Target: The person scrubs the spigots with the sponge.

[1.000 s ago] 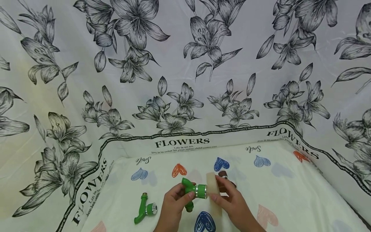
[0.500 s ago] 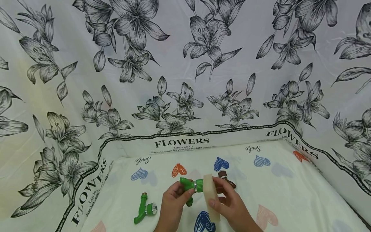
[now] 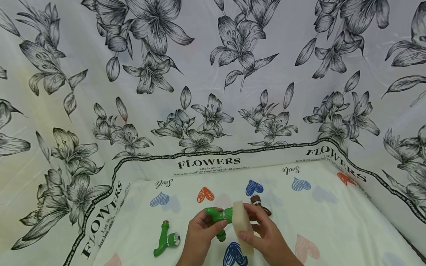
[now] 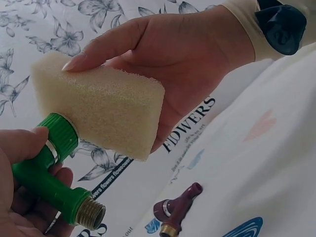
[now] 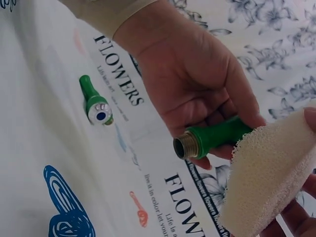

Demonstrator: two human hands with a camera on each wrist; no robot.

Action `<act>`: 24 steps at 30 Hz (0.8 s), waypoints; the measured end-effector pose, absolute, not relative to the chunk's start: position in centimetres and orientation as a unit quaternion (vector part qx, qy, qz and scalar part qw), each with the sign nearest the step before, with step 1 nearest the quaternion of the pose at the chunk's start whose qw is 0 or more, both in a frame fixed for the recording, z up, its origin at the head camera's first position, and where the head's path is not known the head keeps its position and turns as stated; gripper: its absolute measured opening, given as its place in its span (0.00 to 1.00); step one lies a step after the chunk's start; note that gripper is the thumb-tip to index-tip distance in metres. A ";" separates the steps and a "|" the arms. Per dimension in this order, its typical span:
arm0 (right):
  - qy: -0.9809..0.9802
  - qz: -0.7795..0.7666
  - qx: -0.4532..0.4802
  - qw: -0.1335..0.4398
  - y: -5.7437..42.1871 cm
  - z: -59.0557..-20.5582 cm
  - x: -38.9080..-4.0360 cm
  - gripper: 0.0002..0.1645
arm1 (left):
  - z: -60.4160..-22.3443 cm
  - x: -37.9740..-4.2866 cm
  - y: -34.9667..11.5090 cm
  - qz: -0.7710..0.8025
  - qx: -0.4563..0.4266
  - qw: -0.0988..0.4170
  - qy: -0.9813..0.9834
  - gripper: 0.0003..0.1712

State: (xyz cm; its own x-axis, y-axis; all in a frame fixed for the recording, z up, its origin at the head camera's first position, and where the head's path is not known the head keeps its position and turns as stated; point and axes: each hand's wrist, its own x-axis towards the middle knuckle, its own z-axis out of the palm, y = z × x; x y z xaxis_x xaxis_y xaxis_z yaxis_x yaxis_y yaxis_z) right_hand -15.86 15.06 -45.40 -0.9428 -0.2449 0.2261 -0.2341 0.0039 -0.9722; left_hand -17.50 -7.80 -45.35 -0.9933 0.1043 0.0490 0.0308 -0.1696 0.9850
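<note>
My left hand [image 3: 199, 232] grips a green tap [image 3: 214, 214] by its body, thumb on the near side. The tap's threaded brass end [image 4: 91, 213] points away from the palm in the left wrist view. In my right hand [image 3: 266, 232] is a cream sponge block [image 3: 242, 225], held between thumb and fingers. One broad face of the sponge presses against the tap's ribbed green collar [image 4: 60, 134] and hides the end of its knob.
Another green tap [image 3: 166, 239] lies on the cloth left of my hands. A dark red-brown tap [image 3: 260, 205] lies just beyond my right hand. Heart-printed white cloth [image 3: 332, 229] covers the surface, and a flower-patterned sheet [image 3: 213, 81] rises behind it.
The sponge has shifted slightly left and now covers more of the tap's knob. The held tap has turned a little in my left hand. The lying taps have stayed put.
</note>
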 end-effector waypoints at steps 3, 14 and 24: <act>0.712 -0.680 -0.175 0.002 15.0 -45.7 -16.0 0.38 | -45.5 -17.5 -7.8 0.759 0.043 0.025 0.649 0.25; 0.723 -0.683 -0.108 0.016 15.3 -46.5 -17.5 0.36 | -45.3 -17.2 -7.9 0.750 0.038 0.045 0.658 0.23; 0.704 -0.696 -0.137 0.041 15.2 -46.6 -17.3 0.34 | -45.6 -17.4 -8.2 0.747 0.043 0.044 0.662 0.21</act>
